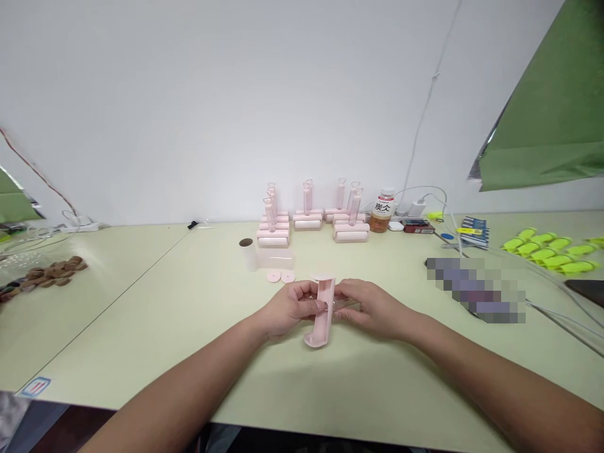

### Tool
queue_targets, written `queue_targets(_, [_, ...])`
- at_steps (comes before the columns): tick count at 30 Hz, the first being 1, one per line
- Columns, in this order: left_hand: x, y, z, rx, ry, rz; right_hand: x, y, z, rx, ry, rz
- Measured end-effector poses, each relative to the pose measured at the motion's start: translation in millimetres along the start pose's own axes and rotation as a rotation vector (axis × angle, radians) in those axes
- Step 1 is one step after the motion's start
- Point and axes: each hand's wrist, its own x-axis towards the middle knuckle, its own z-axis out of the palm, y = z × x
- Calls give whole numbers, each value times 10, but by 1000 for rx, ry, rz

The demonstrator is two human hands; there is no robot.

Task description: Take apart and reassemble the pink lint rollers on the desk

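Note:
Above the table, my left hand [295, 308] is closed on a pink lint roller frame [322, 324], a long trough turned with its hollow side towards me. My right hand [370, 307] pinches a clear piece that looks like the roller's handle [346, 304], against the back of the frame. The fingers partly hide where the two parts meet. Just beyond my left hand lie two pink discs [280, 277]. Behind them a white adhesive roll [247, 255] stands on end, beside a clear curved cover [276, 258].
Several assembled pink lint rollers [352, 234] stand near the wall, with a brown-filled bottle [381, 212] to their right. Farther right are a pixelated object [476, 292], white cables and yellow-green clips [550, 251]. Brown pieces [56, 270] lie far left.

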Motion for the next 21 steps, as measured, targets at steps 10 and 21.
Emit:
queue_targets(10, [-47, 57, -12, -20, -45, -18, -10, 51, 9, 149, -23, 14])
queue_targets(21, [-77, 73, 0, 66, -64, 0, -13, 36, 30, 127, -114, -7])
